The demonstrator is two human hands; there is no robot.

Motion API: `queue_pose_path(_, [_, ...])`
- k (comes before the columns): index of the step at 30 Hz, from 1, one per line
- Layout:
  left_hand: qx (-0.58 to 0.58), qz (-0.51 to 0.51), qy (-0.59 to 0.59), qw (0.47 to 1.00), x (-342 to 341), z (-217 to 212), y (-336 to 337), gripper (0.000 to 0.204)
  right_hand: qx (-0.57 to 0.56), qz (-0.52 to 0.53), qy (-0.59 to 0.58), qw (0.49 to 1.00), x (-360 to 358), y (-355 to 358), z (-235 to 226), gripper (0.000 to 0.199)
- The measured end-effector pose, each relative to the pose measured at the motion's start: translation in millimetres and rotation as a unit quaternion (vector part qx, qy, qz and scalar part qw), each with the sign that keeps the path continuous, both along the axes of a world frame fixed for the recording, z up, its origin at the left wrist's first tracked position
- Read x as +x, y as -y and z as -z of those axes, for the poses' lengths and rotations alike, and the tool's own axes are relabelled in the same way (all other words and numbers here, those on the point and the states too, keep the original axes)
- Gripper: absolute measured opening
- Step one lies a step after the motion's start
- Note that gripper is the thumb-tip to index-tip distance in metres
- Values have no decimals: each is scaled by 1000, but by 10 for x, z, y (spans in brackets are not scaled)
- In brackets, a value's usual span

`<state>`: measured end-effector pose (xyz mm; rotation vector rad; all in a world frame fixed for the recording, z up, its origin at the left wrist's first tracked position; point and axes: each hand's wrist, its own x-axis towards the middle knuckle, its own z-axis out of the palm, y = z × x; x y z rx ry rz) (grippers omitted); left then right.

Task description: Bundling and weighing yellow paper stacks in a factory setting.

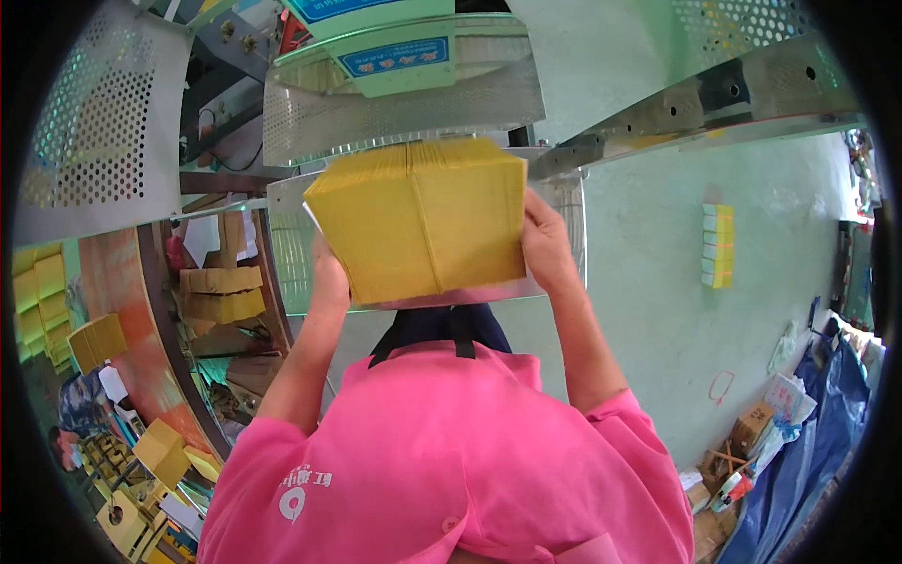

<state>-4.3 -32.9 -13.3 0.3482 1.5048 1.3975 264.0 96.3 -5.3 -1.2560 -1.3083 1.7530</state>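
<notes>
Between my two hands is a thick stack of yellow paper sheets point(423, 226), its many thin edges showing along the top side. A thin line like a band or cord runs down its middle. My left hand point(330, 270) presses on the stack's left side, its fingers mostly hidden. On the right side, my right hand point(547, 240) grips the stack with fingers bent round its edge. Beneath the stack is a shiny metal tray point(569, 244); whether the stack touches it is hidden.
A perforated metal cover point(404, 117) stands just beyond the stack. A steel rail point(695, 103) runs out to the right. Small yellow bundles point(719, 244) lie in a row on the floor. At left, a reddish-brown board point(141, 329) stands near more stacks point(221, 293).
</notes>
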Motion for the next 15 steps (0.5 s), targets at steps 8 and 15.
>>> queue_pose_path(8, [49, 157, -507, 846, -46, 866, 281, 36, 13, 185, -174, 967, 30, -38, 406, 27])
queue_pose_path(15, [37, 135, -266, 954, 579, 570, -55, 43, -63, 345, -268, 897, 9, -148, 240, 7])
